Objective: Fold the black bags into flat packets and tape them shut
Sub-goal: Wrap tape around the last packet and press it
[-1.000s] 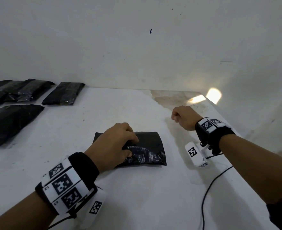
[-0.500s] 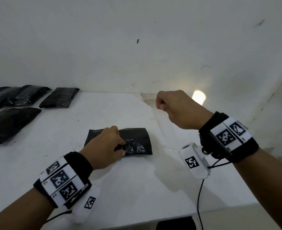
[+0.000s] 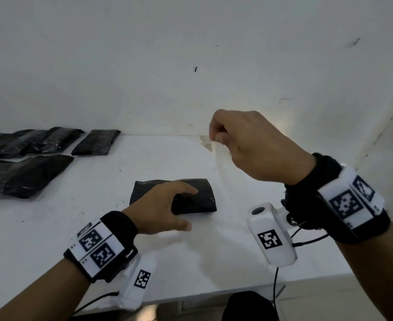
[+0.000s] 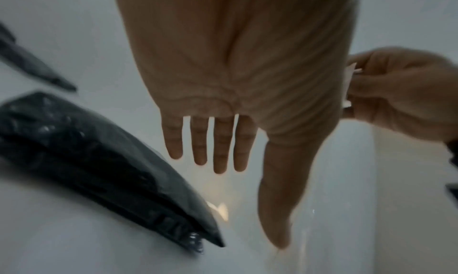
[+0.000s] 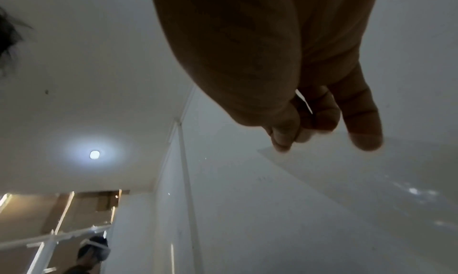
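A folded black bag [image 3: 202, 200] lies flat on the white table [image 3: 144, 251]. My left hand [image 3: 192, 208] hovers over its left part with fingers straight and spread; in the left wrist view the hand [image 4: 247, 199] holds nothing and the bag [image 4: 99, 170] lies to its left. Whether the palm touches the bag I cannot tell. My right hand [image 3: 215, 135] is raised above and to the right of the bag, thumb and forefinger pinching a strip of clear tape [image 3: 221, 156] that hangs down. The tape [image 5: 322, 170] shows faintly below the fingertips [image 5: 282, 139].
Several folded black packets [image 3: 95, 142] lie in rows at the table's back left, a larger one [image 3: 28, 177] nearer. A white wall stands directly behind the table. The table's front edge [image 3: 214, 290] is close to me, with a cable hanging over it.
My right hand has risen and swung left toward the bag, bringing the tape strip. The left hand's curled fingers have straightened and eased off the bag.
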Demonstrator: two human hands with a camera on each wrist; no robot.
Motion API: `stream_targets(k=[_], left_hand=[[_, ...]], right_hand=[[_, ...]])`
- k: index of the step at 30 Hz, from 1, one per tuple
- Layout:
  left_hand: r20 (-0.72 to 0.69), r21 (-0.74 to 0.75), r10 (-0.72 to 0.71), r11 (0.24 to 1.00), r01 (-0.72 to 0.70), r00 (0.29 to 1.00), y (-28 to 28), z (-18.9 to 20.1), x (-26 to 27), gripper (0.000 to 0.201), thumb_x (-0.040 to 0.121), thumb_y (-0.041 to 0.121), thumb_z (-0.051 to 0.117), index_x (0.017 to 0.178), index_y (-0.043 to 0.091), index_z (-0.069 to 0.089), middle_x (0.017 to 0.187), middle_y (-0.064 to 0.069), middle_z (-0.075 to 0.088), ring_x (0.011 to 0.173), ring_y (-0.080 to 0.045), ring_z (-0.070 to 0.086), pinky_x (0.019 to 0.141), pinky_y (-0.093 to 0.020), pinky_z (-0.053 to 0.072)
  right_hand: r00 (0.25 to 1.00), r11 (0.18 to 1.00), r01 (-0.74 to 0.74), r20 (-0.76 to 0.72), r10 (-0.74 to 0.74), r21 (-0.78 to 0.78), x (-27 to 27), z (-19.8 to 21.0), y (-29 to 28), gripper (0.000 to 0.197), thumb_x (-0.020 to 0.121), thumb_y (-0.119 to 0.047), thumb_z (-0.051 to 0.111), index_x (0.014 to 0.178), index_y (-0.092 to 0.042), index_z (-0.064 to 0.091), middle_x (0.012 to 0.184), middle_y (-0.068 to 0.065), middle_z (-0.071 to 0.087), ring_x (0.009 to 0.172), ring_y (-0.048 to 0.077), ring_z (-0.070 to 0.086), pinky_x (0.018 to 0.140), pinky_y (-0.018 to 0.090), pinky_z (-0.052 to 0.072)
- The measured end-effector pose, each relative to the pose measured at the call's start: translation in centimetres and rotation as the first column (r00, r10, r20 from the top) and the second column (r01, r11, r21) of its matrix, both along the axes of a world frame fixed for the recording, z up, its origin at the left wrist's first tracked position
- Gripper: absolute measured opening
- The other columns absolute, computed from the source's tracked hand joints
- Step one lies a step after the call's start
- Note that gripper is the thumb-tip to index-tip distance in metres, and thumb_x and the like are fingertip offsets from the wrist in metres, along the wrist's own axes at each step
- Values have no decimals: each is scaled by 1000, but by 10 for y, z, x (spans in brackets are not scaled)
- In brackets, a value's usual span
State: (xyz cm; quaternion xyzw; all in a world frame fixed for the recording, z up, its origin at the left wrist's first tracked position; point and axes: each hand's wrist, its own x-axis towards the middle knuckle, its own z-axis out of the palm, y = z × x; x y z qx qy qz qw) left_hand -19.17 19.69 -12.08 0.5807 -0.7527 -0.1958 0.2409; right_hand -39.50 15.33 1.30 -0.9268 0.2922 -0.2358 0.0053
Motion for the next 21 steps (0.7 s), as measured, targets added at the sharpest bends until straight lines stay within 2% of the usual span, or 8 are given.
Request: stream_targets(k=[3,5,7,9,11,14,18,21], left_hand=[[-315,143,-22,987,70,949,10,14,-15,74,67,26,90,131,30,55,129,21,58,119,9,52,102,-15,42],[-518,189,-7,974,122,855,13,16,-21,67,68,17,89,128,22,59,123,9,68,115,-2,61,103,-26,47],[-635,198,60,976,87,770,16,15,-23,53,73,9,85,121,12,64,115,-1,72,109,-13,67,100,-35,51],[-664,149,95,989,6,742,18,13,-20,30,80,7,78,109,4,70,105,-7,75,102,-18,70,93,-32,53],[-694,119,125,991,-58,710,22,11,-13,16,85,7,72,99,-1,73,97,-14,76,97,-26,72,84,-32,55],[-713,132,169,986,-106,681,32,9,4,14,85,7,70,93,-4,75,87,-23,74,89,-34,72,76,-35,57],[-658,188,214,975,-118,722,48,7,28,14,85,6,70,95,-1,76,81,-16,75,82,-30,74,74,-38,58],[-646,223,250,965,-135,721,57,8,46,14,83,9,71,94,3,78,80,-14,75,81,-32,74,72,-36,61]], right_hand=[[995,998,-47,95,42,43,15,12,3,15,97,1,45,96,-10,56,73,-18,45,63,-4,47,58,11,38],[976,995,-68,210,51,74,25,17,0,17,96,0,45,97,-9,59,76,-17,48,68,6,50,62,21,48],[947,987,-84,318,37,137,32,20,-4,18,95,-1,45,94,-12,60,78,-14,51,76,14,55,71,39,56],[924,979,-77,383,-1,189,37,20,-10,17,95,-3,46,93,-12,60,78,-11,53,76,15,57,71,45,57],[896,963,-67,440,-57,262,39,17,-18,16,95,-4,46,91,-10,61,76,-5,55,72,15,57,65,43,60],[847,926,-54,509,-156,373,36,9,-30,20,95,-2,47,84,-13,60,75,0,55,67,12,56,58,33,58],[773,872,-60,575,-268,486,27,-5,-45,23,96,2,49,80,-11,60,76,7,55,66,14,54,57,29,56],[711,814,-89,608,-352,574,19,-21,-53,17,95,4,50,87,-5,62,75,10,53,66,16,52,55,27,57]])
